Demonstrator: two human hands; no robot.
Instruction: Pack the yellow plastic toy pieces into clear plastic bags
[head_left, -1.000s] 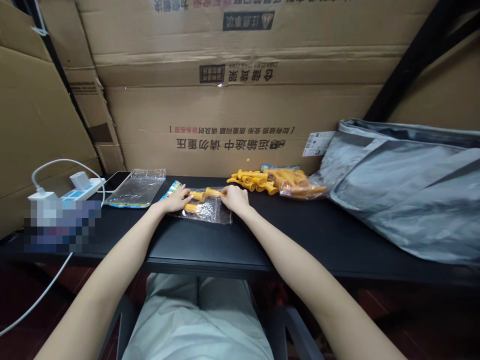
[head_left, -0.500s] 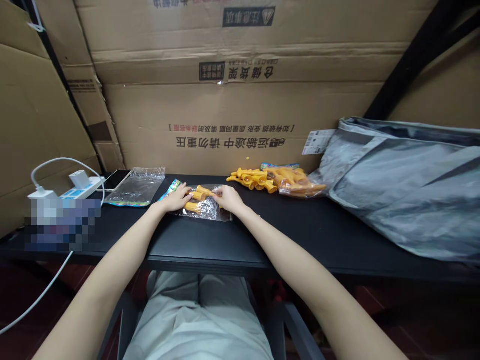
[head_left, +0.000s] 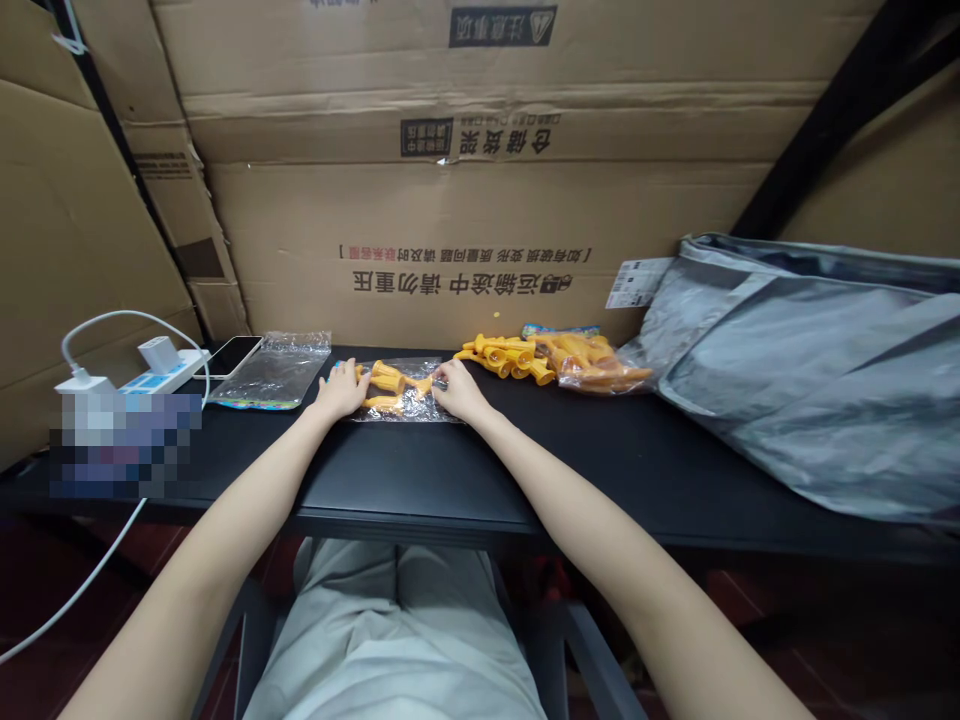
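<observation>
A clear plastic bag (head_left: pixel 420 408) lies flat on the black table, with several yellow plastic horn-shaped pieces (head_left: pixel 388 378) in it. My left hand (head_left: pixel 343 390) rests on the bag's left end, fingers spread, covering most of its coloured header strip. At the right end my right hand (head_left: pixel 459 392) has its fingers closed on the bag, close against the end of one yellow piece. Whether the fingertips also grip that piece through the film, I cannot tell.
Loose yellow pieces (head_left: pixel 502 355) lie behind to the right, beside a filled bag (head_left: pixel 592 362). A large grey bag (head_left: pixel 795 390) stands far right. Leftward are a flat clear bag (head_left: pixel 277 370), a phone (head_left: pixel 234 355) and a power strip (head_left: pixel 169 372) with a cable. Cardboard (head_left: pixel 465 210) walls the back.
The bag's near edge has moved slightly away from me. The yellow pieces inside have shifted, and one near my right hand has turned. My left hand has slid a little left over the header.
</observation>
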